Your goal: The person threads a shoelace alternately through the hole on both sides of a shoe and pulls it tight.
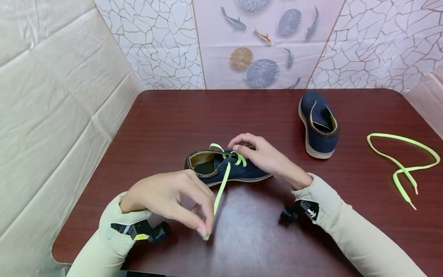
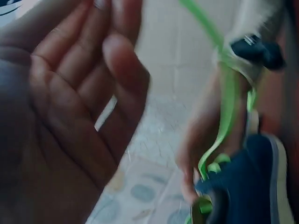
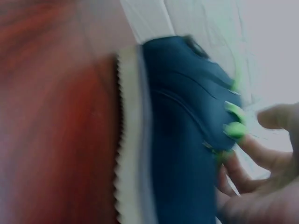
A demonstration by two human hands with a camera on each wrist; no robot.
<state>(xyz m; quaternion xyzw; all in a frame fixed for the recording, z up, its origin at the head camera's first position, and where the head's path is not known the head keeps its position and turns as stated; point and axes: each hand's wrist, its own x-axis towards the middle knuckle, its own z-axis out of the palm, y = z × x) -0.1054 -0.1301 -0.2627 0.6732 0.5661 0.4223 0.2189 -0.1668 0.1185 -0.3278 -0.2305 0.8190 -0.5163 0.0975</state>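
A navy blue shoe point(image 1: 250, 173) lies on the table, its toe to the right, with a neon green shoelace point(image 1: 223, 184) threaded through its eyelets. My left hand point(image 1: 176, 196) pinches the lace's near end between thumb and fingertips, and the lace runs taut to the shoe. In the left wrist view the green lace point(image 2: 228, 102) stretches past that hand. My right hand point(image 1: 268, 156) rests over the shoe's front, fingers loosely bent beside the laces. The right wrist view shows its fingers point(image 3: 257, 151) touching the lacing area, with the thumb held apart.
A second navy shoe point(image 1: 320, 129) without visible laces stands at the back right. Another neon green lace point(image 1: 403, 136) lies looped on the right of the dark red table point(image 1: 173, 115). A patterned cloth point(image 1: 263, 42) hangs behind the table's far edge.
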